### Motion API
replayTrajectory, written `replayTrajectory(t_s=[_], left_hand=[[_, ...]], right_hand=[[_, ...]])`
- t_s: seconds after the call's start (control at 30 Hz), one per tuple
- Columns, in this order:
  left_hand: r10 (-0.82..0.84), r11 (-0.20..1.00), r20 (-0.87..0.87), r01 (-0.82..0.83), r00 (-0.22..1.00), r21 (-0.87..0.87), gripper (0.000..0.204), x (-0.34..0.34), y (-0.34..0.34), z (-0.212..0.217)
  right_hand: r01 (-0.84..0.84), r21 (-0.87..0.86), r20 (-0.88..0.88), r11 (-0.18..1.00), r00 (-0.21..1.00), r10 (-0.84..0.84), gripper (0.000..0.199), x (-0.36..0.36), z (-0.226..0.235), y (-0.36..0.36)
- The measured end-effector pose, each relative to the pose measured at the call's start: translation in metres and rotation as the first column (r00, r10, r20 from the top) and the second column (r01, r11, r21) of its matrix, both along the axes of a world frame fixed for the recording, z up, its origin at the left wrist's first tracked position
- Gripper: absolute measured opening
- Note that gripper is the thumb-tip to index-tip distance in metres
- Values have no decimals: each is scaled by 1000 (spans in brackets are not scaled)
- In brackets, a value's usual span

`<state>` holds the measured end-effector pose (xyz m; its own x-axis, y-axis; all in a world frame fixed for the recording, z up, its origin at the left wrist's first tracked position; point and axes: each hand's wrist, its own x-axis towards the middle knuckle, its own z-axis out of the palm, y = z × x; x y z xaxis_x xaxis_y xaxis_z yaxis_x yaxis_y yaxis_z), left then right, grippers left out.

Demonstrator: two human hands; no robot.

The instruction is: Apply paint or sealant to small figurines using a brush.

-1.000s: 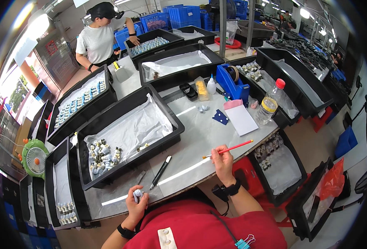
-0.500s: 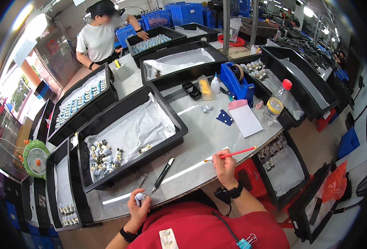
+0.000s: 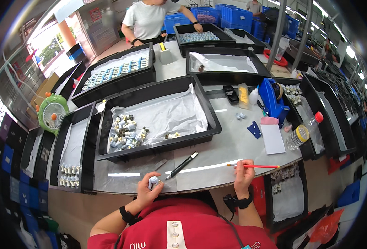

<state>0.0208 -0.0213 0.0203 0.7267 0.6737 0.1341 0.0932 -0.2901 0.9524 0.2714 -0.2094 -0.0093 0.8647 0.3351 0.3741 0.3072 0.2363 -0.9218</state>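
Note:
A small pale-blue figurine point(image 3: 153, 181) is pinched between the fingertips of my left hand point(image 3: 147, 192), just off the table's front edge. Over the table's front right, my right hand point(image 3: 243, 179) grips a slim red paintbrush point(image 3: 261, 166), its bristle end pointing left. A black-handled craft knife point(image 3: 182, 165) lies on the tabletop between my two hands. Beyond it stands a large black tray point(image 3: 215, 126) lined with white sheet. More small pale-blue and cream figurines point(image 3: 124, 135) are heaped at that tray's left end.
A white notepad point(image 3: 272, 139), a red-capped bottle point(image 3: 303, 135) and a blue tape dispenser point(image 3: 273, 99) stand at right. Left are a narrow tray point(image 3: 72, 141) with figurines and a green fan point(image 3: 53, 114). Across the table, a co-worker point(image 3: 148, 20) reaches into a filled tray point(image 3: 204, 36).
My view has turned, so the trays and table sit differently in it. The paintbrush is now nearly level instead of slanting up to the right. Both hands keep their hold.

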Motion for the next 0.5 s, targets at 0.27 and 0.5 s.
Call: replayTrajectory(t_s=[0.27,0.5], left_hand=[[86,986,-14,-87,996,-139,27,-10,-3,-6],[44,980,-17,-47,999,-196,27,-6,-4,-5]], right_hand=[[47,-9,-4,999,999,-47,15,-1,1,6],[26,-7,-28,1000,999,-27,14,0,1,-2]])
